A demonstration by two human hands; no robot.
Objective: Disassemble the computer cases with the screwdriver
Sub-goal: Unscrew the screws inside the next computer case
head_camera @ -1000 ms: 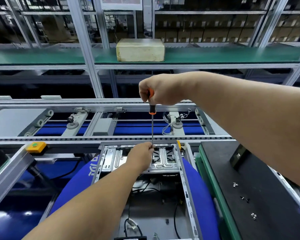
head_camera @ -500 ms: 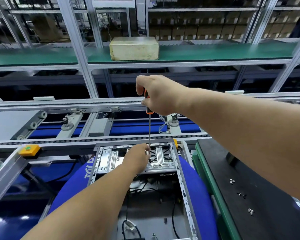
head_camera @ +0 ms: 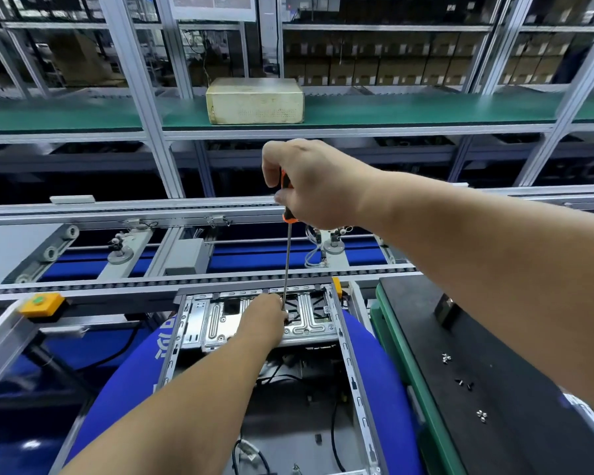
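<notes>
Both hands (head_camera: 309,186) (head_camera: 264,318) grip the upright screwdriver (head_camera: 286,258).

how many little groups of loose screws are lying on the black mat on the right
3 groups on the black mat: far screws, middle screws, near screws. More may lie hidden under the right forearm.

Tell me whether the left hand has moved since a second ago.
No. The left hand still holds the screwdriver at the same spot on the drive cage.
</notes>
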